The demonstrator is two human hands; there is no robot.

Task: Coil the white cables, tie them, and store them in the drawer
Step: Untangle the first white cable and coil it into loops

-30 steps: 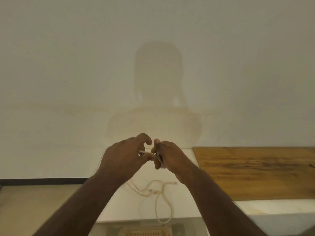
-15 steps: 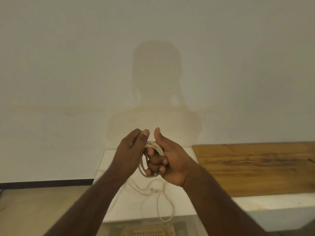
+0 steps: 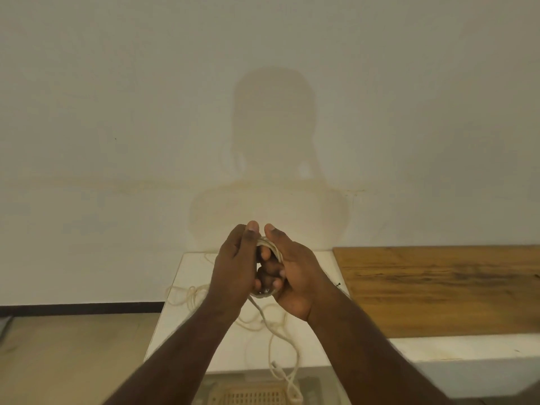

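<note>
Fingers [image 3: 270,270] of the right hand [image 3: 292,273] curl round the coiled cable [image 3: 270,247]. Left hand [image 3: 233,267] grips its other side, both raised above the desk [image 3: 187,287]; a loose tail [image 3: 280,346] hangs to the front edge

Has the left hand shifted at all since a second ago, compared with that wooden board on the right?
Yes. The left hand has closed in toward the wooden board, its fingers now wrapping the cable coil against the right hand.

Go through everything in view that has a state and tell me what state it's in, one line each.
Left hand: raised, fingers closed over the coil.
Right hand: palm up, fingers curled through the coil.
Coiled white cable: looped and held between both hands, not tied, its tail hanging to the counter.
Loose white cables: tangled, uncoiled on the white counter.
Wooden board: flat on the counter, untouched.
</note>
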